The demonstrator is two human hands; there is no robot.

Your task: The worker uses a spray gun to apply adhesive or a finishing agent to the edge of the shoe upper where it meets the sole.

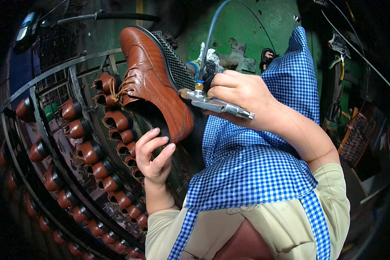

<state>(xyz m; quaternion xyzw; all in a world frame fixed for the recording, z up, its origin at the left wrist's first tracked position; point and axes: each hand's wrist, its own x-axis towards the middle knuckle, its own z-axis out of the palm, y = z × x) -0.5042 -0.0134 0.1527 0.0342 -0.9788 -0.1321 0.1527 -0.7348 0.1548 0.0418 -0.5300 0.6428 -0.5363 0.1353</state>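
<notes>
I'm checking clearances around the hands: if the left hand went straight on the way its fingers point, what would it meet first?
Most likely the heel end of the brown shoe: the left hand has its fingertips right at it, perhaps touching; depth is unclear.

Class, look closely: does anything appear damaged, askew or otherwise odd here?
The green floor looks stained: dark patches break up its colour. The large brown shoe by the left hand shows no obvious damage.
</notes>
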